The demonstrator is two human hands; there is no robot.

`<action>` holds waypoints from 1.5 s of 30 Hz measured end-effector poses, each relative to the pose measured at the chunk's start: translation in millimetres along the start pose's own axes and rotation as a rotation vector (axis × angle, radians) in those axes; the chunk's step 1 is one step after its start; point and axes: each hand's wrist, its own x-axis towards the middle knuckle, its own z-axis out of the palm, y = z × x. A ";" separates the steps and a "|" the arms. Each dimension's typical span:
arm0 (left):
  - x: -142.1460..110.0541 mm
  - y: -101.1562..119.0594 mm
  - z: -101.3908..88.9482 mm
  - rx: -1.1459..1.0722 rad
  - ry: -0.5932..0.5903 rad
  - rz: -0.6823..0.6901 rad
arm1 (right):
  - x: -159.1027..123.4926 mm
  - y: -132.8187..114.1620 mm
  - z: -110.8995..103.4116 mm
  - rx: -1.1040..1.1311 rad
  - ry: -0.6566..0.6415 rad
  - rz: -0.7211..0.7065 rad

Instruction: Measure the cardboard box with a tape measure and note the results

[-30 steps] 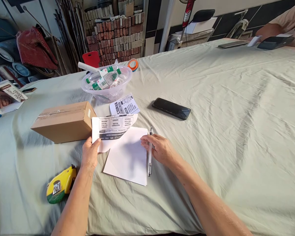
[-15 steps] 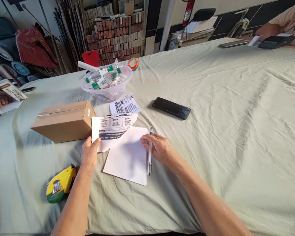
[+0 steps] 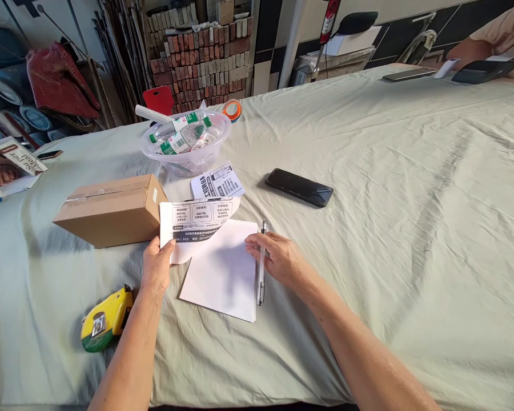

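Printed sheet [image 3: 197,222], seemingly mid-turn, pinched by left fingers [image 3: 166,249], pen [image 3: 261,271] gripped by right fingers [image 3: 252,242], next wanting steady paper [image 3: 223,279] between.

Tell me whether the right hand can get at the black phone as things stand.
Probably yes: the black phone lies just beyond the right hand, with only cloth showing between them, though the pen in that hand may need putting down first.
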 end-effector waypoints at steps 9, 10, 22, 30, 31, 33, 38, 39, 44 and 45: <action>0.2 0.5 0.5 -0.037 -0.017 0.008 | -0.1 0.6 0.3 -0.007 0.008 -0.010; -0.2 1.0 0.8 -0.033 -0.013 0.006 | -0.1 0.8 0.4 -0.004 0.011 -0.012; -1.8 2.7 2.3 -0.015 0.008 0.008 | -0.1 0.2 0.9 0.002 0.038 -0.025; -2.0 2.6 2.1 -0.013 -0.003 0.019 | -0.4 0.1 0.2 0.002 0.016 -0.017; -1.8 2.4 1.9 -0.013 -0.005 0.020 | -0.3 0.0 0.1 0.004 0.014 -0.016; -1.1 1.8 1.5 -0.010 -0.006 0.022 | -0.2 -0.2 -0.3 0.006 0.011 -0.015; 0.5 -0.4 0.5 -0.002 -0.004 0.025 | 0.2 -0.7 -0.8 0.005 0.003 -0.013; 0.6 -0.6 0.4 0.001 -0.003 0.024 | 0.1 -0.6 -0.9 0.008 0.003 -0.013; 0.6 -0.3 0.6 0.006 -0.003 0.021 | -0.3 0.0 -0.1 0.010 0.010 -0.013; 0.5 -0.1 0.6 0.006 -0.006 0.021 | -0.5 0.1 0.1 0.010 0.011 -0.012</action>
